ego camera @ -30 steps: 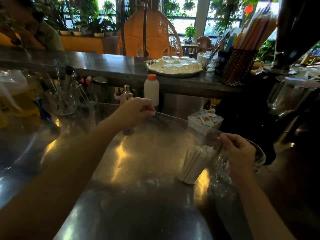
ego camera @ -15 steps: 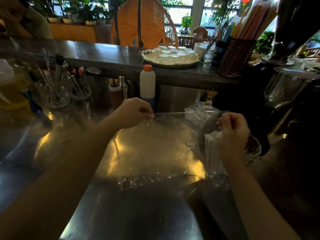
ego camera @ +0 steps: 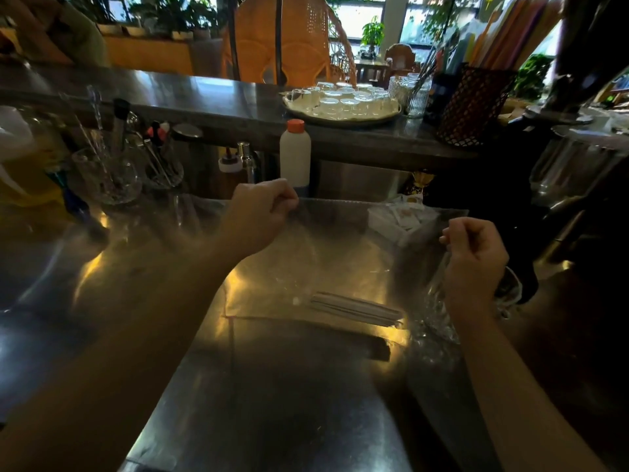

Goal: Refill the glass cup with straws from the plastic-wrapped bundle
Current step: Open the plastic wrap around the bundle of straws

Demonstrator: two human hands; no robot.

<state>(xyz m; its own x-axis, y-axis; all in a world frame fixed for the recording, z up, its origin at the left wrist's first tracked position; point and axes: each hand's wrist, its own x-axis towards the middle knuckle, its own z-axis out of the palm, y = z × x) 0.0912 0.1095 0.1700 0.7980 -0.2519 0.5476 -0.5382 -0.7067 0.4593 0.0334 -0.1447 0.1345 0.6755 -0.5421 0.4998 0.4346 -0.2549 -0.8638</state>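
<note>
A clear plastic bag (ego camera: 333,247) is stretched upright between my two hands above the steel counter. My left hand (ego camera: 262,212) pinches its top left edge. Pinching the top right edge is my right hand (ego camera: 473,257). A small bundle of white paper-wrapped straws (ego camera: 357,310) lies flat along the bottom of the bag. A cut-glass cup (ego camera: 435,318) stands on the counter just below my right hand, partly hidden by the wrist and the plastic.
A white bottle with an orange cap (ego camera: 294,155) stands behind the bag. Glasses with bar tools (ego camera: 109,175) are at the left, a box of sachets (ego camera: 398,219) is behind the bag. On the raised bar sit a tray of glasses (ego camera: 343,103) and a mesh holder (ego camera: 473,103).
The bag has been raised and pulled wide between both hands. The straws, upright by my right hand before, now lie along the bag's bottom.
</note>
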